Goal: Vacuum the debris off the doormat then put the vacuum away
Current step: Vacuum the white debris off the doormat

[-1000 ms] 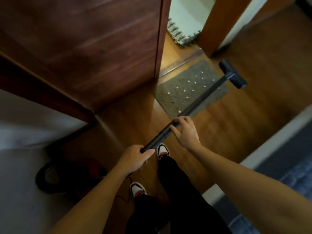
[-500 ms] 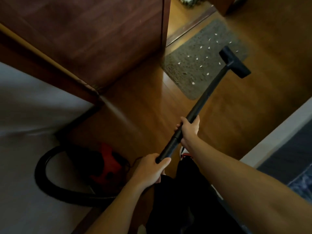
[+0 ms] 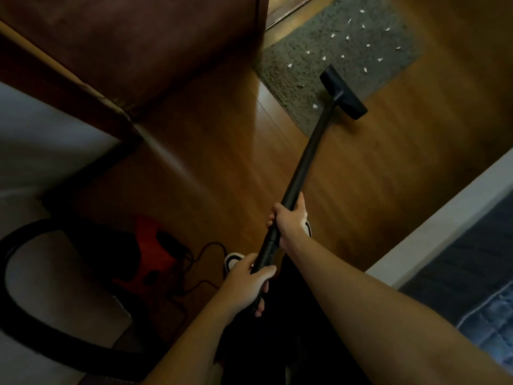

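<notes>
A grey doormat (image 3: 299,70) lies on the wooden floor at the top, strewn with several small white scraps of debris (image 3: 347,37). The black vacuum wand (image 3: 305,159) runs from my hands up to its floor nozzle (image 3: 343,91), which sits on the mat's near right corner. My right hand (image 3: 290,218) grips the wand higher up; my left hand (image 3: 247,282) grips its lower end. The red vacuum body (image 3: 151,254) stands on the floor at the lower left, with its black hose (image 3: 25,309) looping around.
A dark wooden door (image 3: 144,45) stands open at the upper left, beside the mat. A black power cord (image 3: 200,273) trails near my shoes. A white-framed bed with a blue cover (image 3: 458,273) fills the right edge. A white wall (image 3: 41,140) is at the left.
The nozzle has come back toward me from the mat's far right side to its near corner. My view has tilted down, showing more of the red vacuum and its cord.
</notes>
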The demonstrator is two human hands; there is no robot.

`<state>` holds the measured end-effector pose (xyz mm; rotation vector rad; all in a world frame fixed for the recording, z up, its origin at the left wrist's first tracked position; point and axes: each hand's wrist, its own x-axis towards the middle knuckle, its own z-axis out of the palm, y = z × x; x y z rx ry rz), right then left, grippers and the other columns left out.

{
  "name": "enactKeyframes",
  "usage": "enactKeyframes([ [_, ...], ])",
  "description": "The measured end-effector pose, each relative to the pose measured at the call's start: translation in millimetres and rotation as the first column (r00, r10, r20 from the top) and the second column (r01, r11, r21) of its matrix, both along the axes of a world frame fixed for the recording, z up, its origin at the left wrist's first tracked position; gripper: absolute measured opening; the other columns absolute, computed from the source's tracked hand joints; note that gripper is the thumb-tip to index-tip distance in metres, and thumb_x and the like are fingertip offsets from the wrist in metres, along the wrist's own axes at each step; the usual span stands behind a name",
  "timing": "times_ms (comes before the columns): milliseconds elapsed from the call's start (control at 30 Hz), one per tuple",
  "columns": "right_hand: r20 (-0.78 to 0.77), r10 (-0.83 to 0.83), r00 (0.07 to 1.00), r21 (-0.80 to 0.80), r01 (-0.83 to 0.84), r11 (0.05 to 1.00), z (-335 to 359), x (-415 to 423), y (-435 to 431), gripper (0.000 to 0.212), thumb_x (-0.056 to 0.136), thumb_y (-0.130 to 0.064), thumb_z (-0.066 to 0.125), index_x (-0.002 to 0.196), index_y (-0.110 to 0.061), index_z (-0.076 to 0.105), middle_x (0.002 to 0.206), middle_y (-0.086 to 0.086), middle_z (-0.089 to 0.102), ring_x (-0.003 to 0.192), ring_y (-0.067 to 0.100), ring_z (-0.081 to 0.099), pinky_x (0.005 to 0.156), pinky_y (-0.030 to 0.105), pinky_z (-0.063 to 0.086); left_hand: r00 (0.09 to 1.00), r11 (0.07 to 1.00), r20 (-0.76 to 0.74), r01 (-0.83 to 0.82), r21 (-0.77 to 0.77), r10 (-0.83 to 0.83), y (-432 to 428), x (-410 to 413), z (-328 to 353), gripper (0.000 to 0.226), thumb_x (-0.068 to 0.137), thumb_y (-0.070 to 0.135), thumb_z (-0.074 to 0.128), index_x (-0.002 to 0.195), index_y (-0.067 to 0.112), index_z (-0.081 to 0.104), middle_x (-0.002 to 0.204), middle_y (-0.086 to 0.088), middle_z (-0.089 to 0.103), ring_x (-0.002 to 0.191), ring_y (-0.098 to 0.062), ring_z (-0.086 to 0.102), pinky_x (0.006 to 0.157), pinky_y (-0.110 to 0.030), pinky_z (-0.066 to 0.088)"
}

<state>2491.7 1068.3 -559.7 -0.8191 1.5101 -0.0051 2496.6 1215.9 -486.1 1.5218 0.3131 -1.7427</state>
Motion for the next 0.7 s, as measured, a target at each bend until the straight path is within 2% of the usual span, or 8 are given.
enactKeyframes([
  [233,0.007,0.027,1.0,0.007,-0.027,1.0,-33.3,-11.3,6.2,0.087,0.094,0.004,0.057,0.157,-0.042,0.018,0.089,0.011,0.059,0.055,0.014,0.053,0.049,0.027,0.049,0.998,0.998,-0.029,-0.056,-0.033,0.055,5.5,-9.4,-28.9,0.019,0.097,0.031,0.059,0.106,0.015,0.059,0.074,-0.008,0.055,0.047,-0.024,0.05,0.053,-0.036,0.046],
  [400,0.016,0.076,0.997,0.015,-0.076,0.997,-35.3,-15.7,13.4,0.088,0.094,0.004,0.057,0.157,-0.043,0.017,0.091,0.011,0.059,0.056,0.015,0.054,0.049,0.028,0.05,0.996,0.996,-0.061,-0.075,-0.05,0.072,12.3,-17.8,-38.6,0.016,0.097,0.023,0.058,0.109,0.013,0.056,0.074,-0.013,0.053,0.043,-0.027,0.048,0.048,-0.036,0.045],
  [467,0.02,0.094,0.995,0.027,-0.095,0.995,-34.6,-16.6,17.3,0.088,0.094,0.003,0.058,0.157,-0.044,0.017,0.093,0.011,0.059,0.056,0.015,0.054,0.049,0.028,0.05,0.994,0.997,-0.098,-0.061,-0.056,0.055,12.1,-17.6,-42.7,0.019,0.095,0.017,0.057,0.114,0.017,0.054,0.076,-0.013,0.055,0.045,-0.029,0.052,0.05,-0.037,0.048],
  [567,0.029,0.12,0.992,0.06,-0.121,0.991,-35.0,-19.6,25.1,0.087,0.095,0.001,0.058,0.156,-0.046,0.017,0.097,0.014,0.06,0.055,0.015,0.055,0.049,0.027,0.05,0.997,0.999,-0.074,-0.036,-0.006,0.036,6.3,-14.3,-45.6,0.035,0.09,0.01,0.059,0.119,0.028,0.048,0.089,-0.015,0.06,0.054,-0.025,0.061,0.056,-0.036,0.053],
  [700,0.038,0.144,0.989,0.084,-0.146,0.986,-35.0,-22.8,36.4,0.087,0.095,-0.001,0.058,0.157,-0.046,0.017,0.092,0.012,0.059,0.055,0.016,0.055,0.049,0.027,0.05,0.993,0.993,-0.044,-0.104,0.053,0.106,3.9,-12.9,-44.7,0.022,0.095,0.024,0.061,0.115,0.026,0.053,0.089,-0.013,0.063,0.053,-0.021,0.06,0.053,-0.032,0.053],
])
